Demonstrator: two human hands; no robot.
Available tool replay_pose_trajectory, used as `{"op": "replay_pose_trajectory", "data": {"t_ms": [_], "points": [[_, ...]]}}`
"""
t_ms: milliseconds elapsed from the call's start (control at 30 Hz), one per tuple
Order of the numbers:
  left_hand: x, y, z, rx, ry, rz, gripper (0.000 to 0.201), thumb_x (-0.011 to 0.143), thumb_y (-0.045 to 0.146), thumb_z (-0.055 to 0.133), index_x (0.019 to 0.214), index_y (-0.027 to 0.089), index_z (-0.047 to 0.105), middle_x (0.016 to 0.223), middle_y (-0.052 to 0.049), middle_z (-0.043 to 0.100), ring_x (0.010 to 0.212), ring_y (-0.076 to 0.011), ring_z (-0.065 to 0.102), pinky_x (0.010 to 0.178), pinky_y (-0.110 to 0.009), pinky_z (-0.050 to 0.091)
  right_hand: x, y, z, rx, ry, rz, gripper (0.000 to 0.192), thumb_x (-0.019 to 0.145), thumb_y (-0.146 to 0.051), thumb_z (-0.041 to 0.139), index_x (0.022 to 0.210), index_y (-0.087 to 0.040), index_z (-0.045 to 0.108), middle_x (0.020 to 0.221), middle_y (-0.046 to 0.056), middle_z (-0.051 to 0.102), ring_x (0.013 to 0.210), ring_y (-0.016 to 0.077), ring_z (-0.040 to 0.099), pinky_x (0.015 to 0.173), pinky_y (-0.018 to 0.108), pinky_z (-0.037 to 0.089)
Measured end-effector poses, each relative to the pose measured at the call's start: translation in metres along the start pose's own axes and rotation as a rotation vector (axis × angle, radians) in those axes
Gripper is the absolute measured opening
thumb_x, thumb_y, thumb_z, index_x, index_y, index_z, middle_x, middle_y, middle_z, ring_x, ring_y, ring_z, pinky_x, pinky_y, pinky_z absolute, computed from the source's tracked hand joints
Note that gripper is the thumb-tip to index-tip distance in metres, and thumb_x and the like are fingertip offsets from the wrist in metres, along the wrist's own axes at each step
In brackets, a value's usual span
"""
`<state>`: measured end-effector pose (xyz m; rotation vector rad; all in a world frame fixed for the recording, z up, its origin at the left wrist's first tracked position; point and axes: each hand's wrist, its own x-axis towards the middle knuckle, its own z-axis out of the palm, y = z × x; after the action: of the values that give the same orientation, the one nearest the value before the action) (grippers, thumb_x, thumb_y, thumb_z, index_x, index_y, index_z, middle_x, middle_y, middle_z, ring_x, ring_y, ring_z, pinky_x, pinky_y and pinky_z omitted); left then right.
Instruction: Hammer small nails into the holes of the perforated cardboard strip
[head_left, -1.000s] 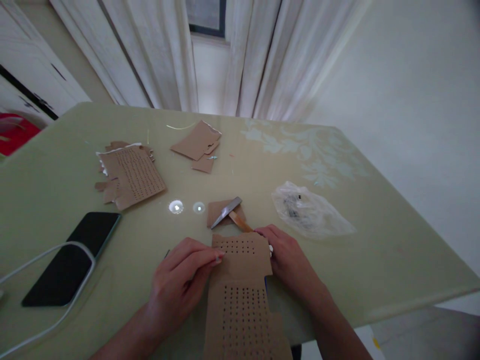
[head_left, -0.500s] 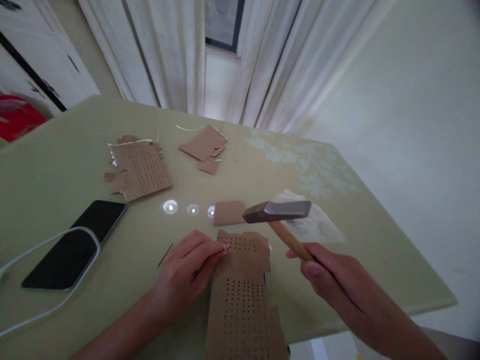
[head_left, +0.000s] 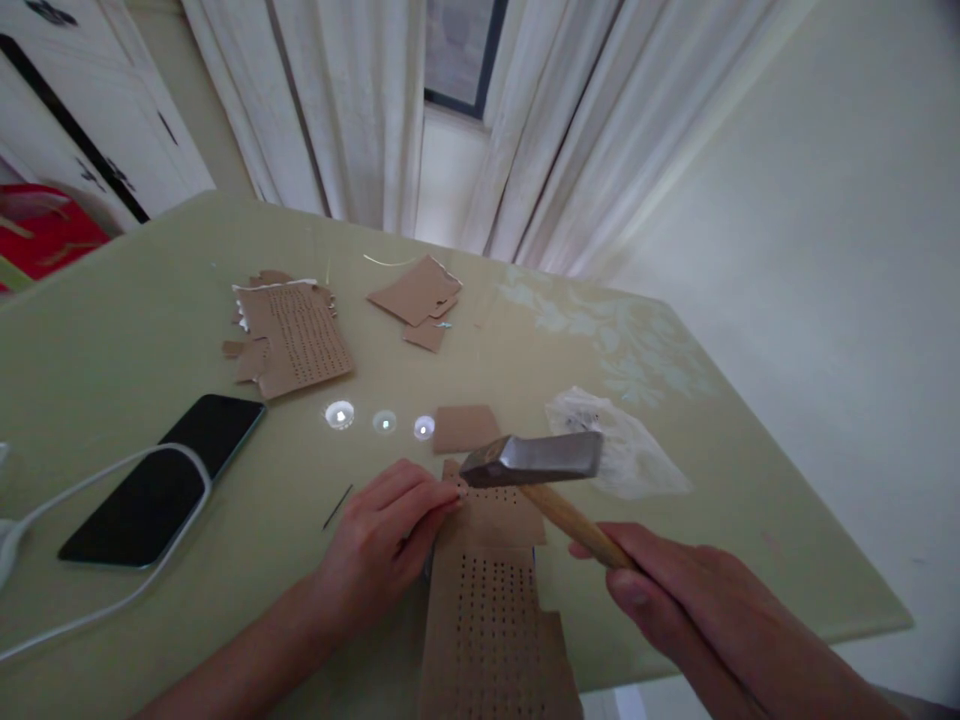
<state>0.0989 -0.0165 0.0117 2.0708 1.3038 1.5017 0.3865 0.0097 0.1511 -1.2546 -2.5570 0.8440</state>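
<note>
Right fingers [head_left: 636,592] grip the hammer [head_left: 559,512], head [head_left: 544,459] beside left fingers [head_left: 431,495] pinched at perforated cardboard [head_left: 487,620].

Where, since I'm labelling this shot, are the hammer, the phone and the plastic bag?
Hammer [head_left: 544,459], head view: on its metal head.
Phone [head_left: 160,492], head view: on its dark screen.
Plastic bag [head_left: 634,458], head view: on its right half.

Looked out from the person's head, forward and down across the table [head_left: 405,380], toward the curtains [head_left: 360,120] beyond its far edge. Sat close above the left hand [head_left: 386,525] and right hand [head_left: 675,585], low in view, and took in the pale wall [head_left: 810,250] at right.
</note>
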Motion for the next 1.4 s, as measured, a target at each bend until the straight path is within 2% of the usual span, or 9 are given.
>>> {"op": "replay_pose_trajectory", "data": {"t_ms": [200,333,433,567,667,767,900,1167,1400], "points": [[-0.001,0.0,0.001,0.011,0.001,-0.031,0.015,0.104,0.01,0.064,0.101,0.019,0.075,0.084,-0.002,0.071,0.075,-0.0144,0.067,0.067,-0.023,0.055,-0.003,0.001,0.004,-0.036,-0.006,-0.031,0.034,0.114,-0.049,0.05,0.113,-0.033,0.08,0.098,0.007,0.087,0.071,0.0259,0.081,0.061,0.034,0.065],[-0.001,0.002,0.001,-0.02,-0.007,-0.064,0.014,0.104,0.011,0.066,0.107,0.021,0.075,0.091,-0.002,0.073,0.082,-0.0144,0.071,0.074,-0.023,0.059,-0.005,0.003,0.004,-0.023,0.011,-0.031,0.029,0.113,-0.045,0.054,0.119,-0.034,0.08,0.101,0.007,0.088,0.073,0.0261,0.082,0.06,0.033,0.065],[0.0,0.004,0.0,-0.031,-0.031,-0.126,0.02,0.102,0.017,0.07,0.121,0.024,0.075,0.112,-0.006,0.075,0.092,-0.0165,0.074,0.082,-0.028,0.065,-0.008,0.004,-0.005,-0.027,0.055,-0.02,0.028,0.112,-0.043,0.056,0.125,-0.035,0.079,0.104,0.006,0.088,0.078,0.0266,0.083,0.061,0.032,0.066],[-0.001,0.005,0.002,-0.015,-0.069,-0.273,0.035,0.095,0.03,0.08,0.13,0.026,0.074,0.148,-0.013,0.064,0.095,-0.0189,0.074,0.085,-0.038,0.068,-0.01,0.003,-0.014,-0.067,0.1,-0.03,0.03,0.112,-0.044,0.056,0.13,-0.036,0.079,0.098,0.006,0.088,0.075,0.0256,0.083,0.059,0.031,0.065],[-0.003,0.005,0.005,-0.041,-0.079,-0.33,0.036,0.096,0.029,0.077,0.132,0.026,0.072,0.135,-0.011,0.075,0.096,-0.0214,0.076,0.084,-0.038,0.068,-0.008,0.003,-0.011,-0.048,0.088,-0.022,0.029,0.113,-0.044,0.055,0.127,-0.036,0.079,0.088,0.004,0.086,0.067,0.0234,0.08,0.057,0.03,0.063],[-0.004,0.006,0.008,-0.051,-0.059,-0.356,0.036,0.097,0.028,0.075,0.132,0.026,0.07,0.111,-0.006,0.081,0.092,-0.0227,0.077,0.084,-0.039,0.066,-0.003,0.004,0.0,-0.012,0.047,-0.029,0.03,0.113,-0.046,0.053,0.118,-0.034,0.08,0.094,0.006,0.087,0.071,0.0251,0.081,0.061,0.032,0.064],[-0.004,0.007,0.009,-0.074,-0.069,-0.364,0.035,0.097,0.025,0.074,0.132,0.026,0.07,0.112,-0.005,0.082,0.094,-0.0223,0.077,0.083,-0.037,0.065,0.001,0.005,0.007,-0.004,-0.006,-0.023,0.031,0.113,-0.046,0.052,0.115,-0.034,0.08,0.1,0.007,0.087,0.075,0.0271,0.082,0.064,0.036,0.066],[-0.003,0.006,0.009,-0.079,-0.074,-0.375,0.037,0.096,0.027,0.075,0.133,0.027,0.07,0.112,-0.003,0.082,0.093,-0.0213,0.077,0.082,-0.035,0.063,0.002,0.006,0.007,-0.033,-0.017,-0.051,0.035,0.117,-0.047,0.045,0.111,-0.031,0.076,0.103,0.008,0.087,0.078,0.0258,0.083,0.063,0.033,0.065],[-0.004,0.009,0.008,-0.087,-0.113,-0.463,0.036,0.097,0.029,0.074,0.133,0.027,0.07,0.115,-0.003,0.081,0.097,-0.0224,0.076,0.087,-0.036,0.062,0.005,0.007,0.019,-0.029,-0.095,0.006,0.044,0.12,-0.049,0.036,0.115,-0.027,0.074,0.103,0.008,0.086,0.086,0.0243,0.082,0.075,0.033,0.064]]}}
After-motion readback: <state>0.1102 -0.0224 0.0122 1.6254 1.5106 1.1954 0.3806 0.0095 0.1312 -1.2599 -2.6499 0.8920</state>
